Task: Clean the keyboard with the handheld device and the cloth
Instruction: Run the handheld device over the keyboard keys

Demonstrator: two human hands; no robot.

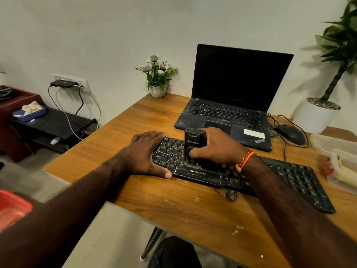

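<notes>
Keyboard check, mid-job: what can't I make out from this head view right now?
- Keyboard middle keys: hidden under the right hand and forearm.
- Handheld device brush tip: too dark to tell if it touches the keys.
- Left end keys: partly covered by the left hand, which rests flat there.
- Cloth: not seen anywhere in the head view.
- Containers: cut off by the right edge.

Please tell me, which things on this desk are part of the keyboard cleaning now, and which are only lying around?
In use:
- black Zebronics keyboard, steadied by the left hand
- black upright handheld device, gripped by the right hand

Lying about:
- open black ThinkPad laptop
- black wired mouse
- small white pot of flowers
- clear plastic boxes

No cloth is identifiable.
</notes>
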